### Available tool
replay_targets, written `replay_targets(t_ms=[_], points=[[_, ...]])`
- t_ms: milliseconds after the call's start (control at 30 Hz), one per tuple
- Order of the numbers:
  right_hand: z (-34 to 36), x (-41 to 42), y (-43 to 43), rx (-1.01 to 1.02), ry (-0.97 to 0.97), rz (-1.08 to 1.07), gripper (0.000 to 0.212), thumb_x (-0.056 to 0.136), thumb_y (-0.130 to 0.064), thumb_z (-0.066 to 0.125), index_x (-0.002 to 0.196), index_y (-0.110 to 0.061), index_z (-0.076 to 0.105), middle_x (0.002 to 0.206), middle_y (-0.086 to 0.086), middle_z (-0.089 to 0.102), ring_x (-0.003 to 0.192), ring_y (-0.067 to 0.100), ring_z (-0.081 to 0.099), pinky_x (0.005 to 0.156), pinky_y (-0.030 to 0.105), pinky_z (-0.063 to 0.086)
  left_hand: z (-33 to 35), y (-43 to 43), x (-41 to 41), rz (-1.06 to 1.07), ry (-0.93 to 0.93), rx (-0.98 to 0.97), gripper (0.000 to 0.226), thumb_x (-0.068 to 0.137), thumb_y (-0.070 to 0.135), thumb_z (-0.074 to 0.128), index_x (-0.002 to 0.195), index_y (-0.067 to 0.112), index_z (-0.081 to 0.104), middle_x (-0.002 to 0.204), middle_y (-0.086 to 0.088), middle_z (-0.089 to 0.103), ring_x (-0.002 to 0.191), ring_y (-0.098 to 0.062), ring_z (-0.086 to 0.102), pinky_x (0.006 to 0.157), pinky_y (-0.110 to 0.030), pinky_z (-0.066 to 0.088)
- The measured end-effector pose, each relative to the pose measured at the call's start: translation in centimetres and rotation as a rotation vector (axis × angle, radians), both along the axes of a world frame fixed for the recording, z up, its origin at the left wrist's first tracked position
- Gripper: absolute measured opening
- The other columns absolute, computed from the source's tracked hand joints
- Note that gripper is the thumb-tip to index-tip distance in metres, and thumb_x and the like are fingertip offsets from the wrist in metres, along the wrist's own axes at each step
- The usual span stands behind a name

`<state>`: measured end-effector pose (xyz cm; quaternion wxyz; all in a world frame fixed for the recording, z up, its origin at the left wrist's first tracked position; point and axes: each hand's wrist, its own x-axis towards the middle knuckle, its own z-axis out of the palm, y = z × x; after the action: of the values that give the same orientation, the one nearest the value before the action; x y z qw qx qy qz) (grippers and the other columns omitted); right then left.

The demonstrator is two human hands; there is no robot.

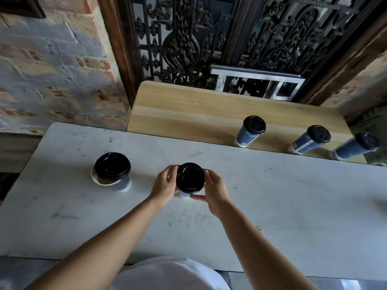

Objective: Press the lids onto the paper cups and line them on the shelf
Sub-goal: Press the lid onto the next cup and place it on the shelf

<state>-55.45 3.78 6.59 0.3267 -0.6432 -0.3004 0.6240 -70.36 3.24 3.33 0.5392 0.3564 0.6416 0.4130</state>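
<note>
A blue paper cup with a black lid (190, 178) stands on the white table (293, 195), between both my hands. My left hand (165, 185) curls round its left side and my right hand (215, 190) curls round its right side, thumb under the lid's near edge. To the left stands a second cup (123, 184) whose black lid (112, 165) lies loosely askew, with the white rim showing on the left. Three lidded blue cups (250, 130) (310, 140) (356, 146) stand in a row on the wooden shelf (188, 114) behind the table.
A brick wall (52, 70) rises at the left. A dark carved screen (209, 38) and a metal frame (257, 80) stand behind the shelf. The shelf's left half is bare wood.
</note>
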Motion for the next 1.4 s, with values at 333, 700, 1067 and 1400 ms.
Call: replay_targets(t_ms=[333,700,1067,1400], points=[[-0.8,0.1,0.3,0.007,-0.042,0.019,0.026,0.103,-0.018,0.042,0.108,-0.01,0.067,0.109,0.009,0.067,0.104,0.024,0.066,0.069,0.046,0.064,-0.2,0.2,-0.1,-0.029,-0.014,-0.025,0.028,0.107,0.029,0.042,0.096,0.039,0.065,0.102,0.013,0.07,0.106,-0.015,0.066,0.09,-0.051,0.059],[-0.2,0.2,-1.4,-0.071,0.312,-0.137,0.02,0.099,-0.022,0.058,0.108,-0.021,0.076,0.119,0.001,0.072,0.115,0.029,0.063,0.088,0.037,0.06,1.2,-1.2,1.2,0.142,-0.021,-0.067,0.024,0.108,0.028,0.038,0.113,0.021,0.061,0.116,0.0,0.064,0.113,-0.021,0.061,0.068,-0.034,0.062],[-0.3,0.8,-1.8,-0.074,0.279,-0.073,0.033,0.102,-0.041,0.052,0.12,-0.021,0.071,0.126,0.002,0.069,0.12,0.023,0.06,0.087,0.052,0.06,1.0,-2.0,1.0,0.162,0.058,-0.205,0.04,0.102,0.049,0.047,0.11,0.012,0.057,0.105,-0.009,0.068,0.086,-0.023,0.073,0.062,-0.038,0.063],[-0.6,0.0,-1.4,0.012,0.136,-0.042,0.029,0.108,-0.031,0.04,0.116,-0.019,0.066,0.123,0.012,0.066,0.116,0.031,0.064,0.079,0.05,0.062,0.4,-1.4,-0.1,-0.035,0.069,0.003,0.023,0.108,0.031,0.038,0.107,0.034,0.06,0.11,0.006,0.068,0.098,-0.004,0.067,0.057,-0.024,0.058]])
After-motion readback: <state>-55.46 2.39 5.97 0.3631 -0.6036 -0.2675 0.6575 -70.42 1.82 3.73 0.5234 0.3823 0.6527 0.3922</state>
